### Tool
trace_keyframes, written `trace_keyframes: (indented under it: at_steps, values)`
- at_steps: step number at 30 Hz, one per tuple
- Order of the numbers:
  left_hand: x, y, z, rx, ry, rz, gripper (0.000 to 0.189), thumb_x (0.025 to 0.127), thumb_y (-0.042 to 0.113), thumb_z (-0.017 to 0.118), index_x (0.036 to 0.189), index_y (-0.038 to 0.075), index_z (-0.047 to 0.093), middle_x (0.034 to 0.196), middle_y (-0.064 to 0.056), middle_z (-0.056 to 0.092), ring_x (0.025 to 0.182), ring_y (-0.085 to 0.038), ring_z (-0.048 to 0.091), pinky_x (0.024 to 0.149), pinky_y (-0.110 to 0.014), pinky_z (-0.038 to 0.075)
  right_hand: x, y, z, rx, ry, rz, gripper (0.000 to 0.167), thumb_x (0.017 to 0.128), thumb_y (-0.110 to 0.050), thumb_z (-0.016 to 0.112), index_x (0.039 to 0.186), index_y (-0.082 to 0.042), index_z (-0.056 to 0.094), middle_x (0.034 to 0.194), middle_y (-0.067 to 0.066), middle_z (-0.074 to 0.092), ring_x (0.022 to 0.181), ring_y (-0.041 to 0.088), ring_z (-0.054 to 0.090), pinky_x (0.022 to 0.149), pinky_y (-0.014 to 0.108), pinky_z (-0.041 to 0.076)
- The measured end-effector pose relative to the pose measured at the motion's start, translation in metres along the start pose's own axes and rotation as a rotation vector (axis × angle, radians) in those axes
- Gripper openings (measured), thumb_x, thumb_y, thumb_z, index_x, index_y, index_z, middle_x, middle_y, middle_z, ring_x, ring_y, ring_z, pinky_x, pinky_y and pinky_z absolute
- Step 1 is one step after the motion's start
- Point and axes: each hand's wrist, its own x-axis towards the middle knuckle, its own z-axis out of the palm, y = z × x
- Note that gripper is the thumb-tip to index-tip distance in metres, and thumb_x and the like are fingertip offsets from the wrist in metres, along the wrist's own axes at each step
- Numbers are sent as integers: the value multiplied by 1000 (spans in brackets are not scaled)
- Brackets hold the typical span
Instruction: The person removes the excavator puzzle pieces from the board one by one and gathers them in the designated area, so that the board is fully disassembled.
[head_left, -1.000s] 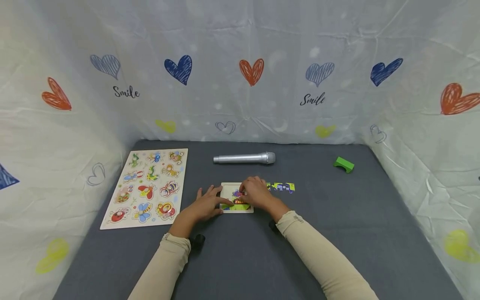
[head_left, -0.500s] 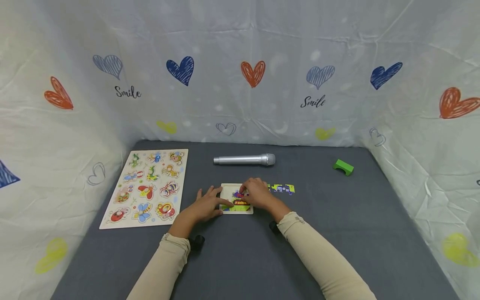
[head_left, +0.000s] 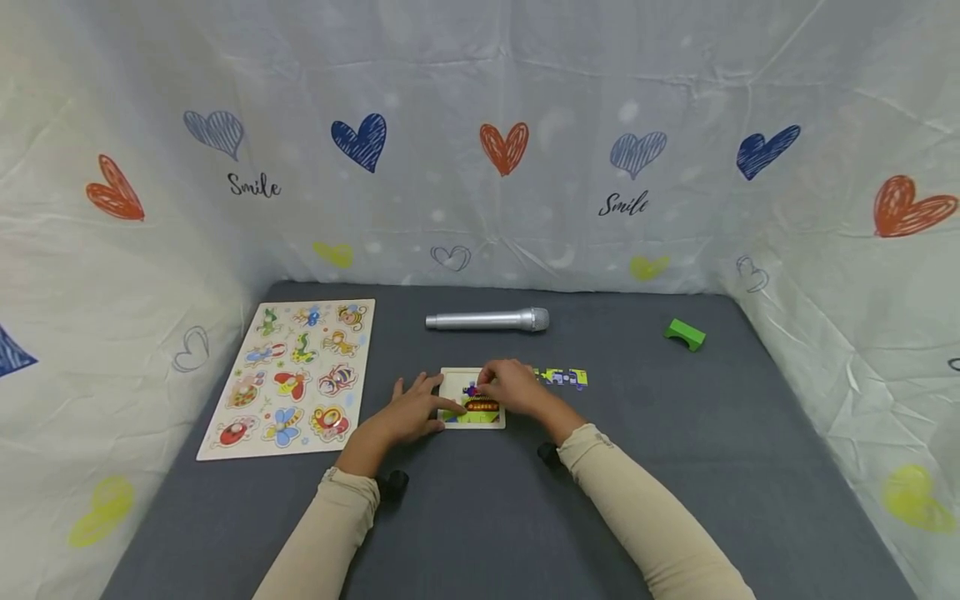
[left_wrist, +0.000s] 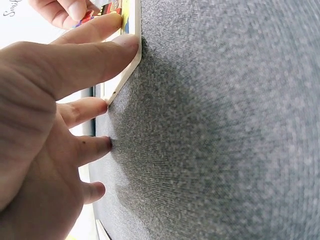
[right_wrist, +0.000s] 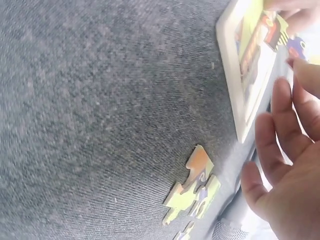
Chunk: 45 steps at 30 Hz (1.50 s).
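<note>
A small jigsaw tray (head_left: pixel 453 383) with a pale wooden rim lies mid-table, partly filled with a green, yellow and orange picture. My left hand (head_left: pixel 408 413) spreads its fingers at the tray's left side. In the left wrist view its thumb (left_wrist: pixel 95 62) touches the rim, while the index finger reaches onto the picture. Over the tray's upper right, my right hand (head_left: pixel 516 387) pinches a puzzle piece (right_wrist: pixel 296 46), dark purple-blue, between thumb and index finger; its edges are partly hidden. Several loose puzzle pieces (head_left: pixel 567 377) lie right of the tray, partly behind the right hand.
A silver microphone (head_left: pixel 487 320) lies behind the tray. To the left is a large board (head_left: pixel 300 379) of insect pictures. A green arched block (head_left: pixel 685 334) sits at the far right. Printed white cloth (head_left: pixel 555 242) encloses the table's back and sides.
My right fingertips have shifted slightly up and away, so more of the orange part of the picture shows. The left hand stays in place on the tray.
</note>
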Motion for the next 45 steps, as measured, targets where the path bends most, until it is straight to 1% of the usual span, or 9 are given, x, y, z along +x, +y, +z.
trace_keyframes:
  at_steps: [3, 7, 14, 19, 22, 26, 33, 41, 45]
  values:
    - [1, 1, 1, -2, -9, 3, 36, 90, 19, 69, 125, 27, 68, 156, -21, 28, 144, -50, 14, 107, -75, 6, -5, 2, -6, 105, -24, 13, 10, 95, -19, 63, 91, -12, 67, 84, 0, 67, 72, 12, 56, 78, 37, 43]
    - [3, 2, 3, -2, -10, 17, 36, 90, 19, 69, 125, 27, 68, 156, -22, 28, 143, -51, 15, 106, -76, 7, -14, 11, -20, 223, -37, 29, 11, 96, -18, 61, 95, -8, 66, 89, 6, 67, 71, 14, 57, 64, 29, 47]
    - [1, 0, 1, -19, 21, 11, 44, 89, 19, 71, 131, 26, 63, 155, -22, 30, 143, -50, 17, 107, -74, 7, -32, 45, -63, 151, -63, 41, 14, 96, -15, 61, 96, -3, 67, 88, 7, 67, 74, 13, 56, 66, 29, 45]
    - [-2, -4, -1, -27, 39, -5, 57, 87, 18, 73, 140, 20, 53, 154, -21, 32, 143, -48, 20, 108, -74, 8, -44, 69, -82, 123, -154, 64, 15, 95, -14, 62, 94, -1, 69, 87, 9, 67, 70, 12, 51, 64, 28, 43]
    - [-2, -7, -1, -28, 48, -6, 59, 87, 18, 73, 142, 17, 51, 154, -21, 32, 143, -48, 20, 108, -73, 8, -47, 81, -84, 132, -204, 70, 14, 95, -12, 62, 91, -1, 70, 83, 7, 66, 68, 11, 48, 63, 27, 41]
    - [0, -8, 1, -25, 61, 1, 59, 87, 18, 74, 141, 16, 51, 153, -21, 33, 143, -49, 21, 108, -74, 8, -50, 90, -84, 128, -226, 77, 14, 95, -11, 62, 87, -1, 68, 78, 2, 60, 67, 11, 46, 63, 26, 40]
    - [3, -6, 4, -38, 58, 4, 59, 86, 19, 74, 140, 16, 52, 153, -20, 34, 143, -48, 21, 108, -73, 8, -52, 89, -83, 60, -201, 145, 14, 95, -10, 61, 86, -3, 68, 79, 2, 61, 67, 12, 47, 63, 27, 39]
    - [2, -7, 4, -38, 63, 4, 58, 86, 20, 75, 140, 17, 52, 153, -19, 34, 143, -48, 21, 108, -73, 8, -52, 87, -80, 36, -174, 184, 14, 95, -13, 63, 90, -3, 70, 84, 4, 66, 69, 12, 50, 63, 26, 41]
    - [2, -8, 5, -51, 67, 3, 58, 86, 21, 75, 140, 17, 52, 154, -18, 33, 144, -47, 20, 108, -73, 7, -51, 80, -76, -2, -136, 189, 13, 95, -17, 63, 91, -6, 71, 83, 2, 67, 68, 12, 51, 66, 31, 41]
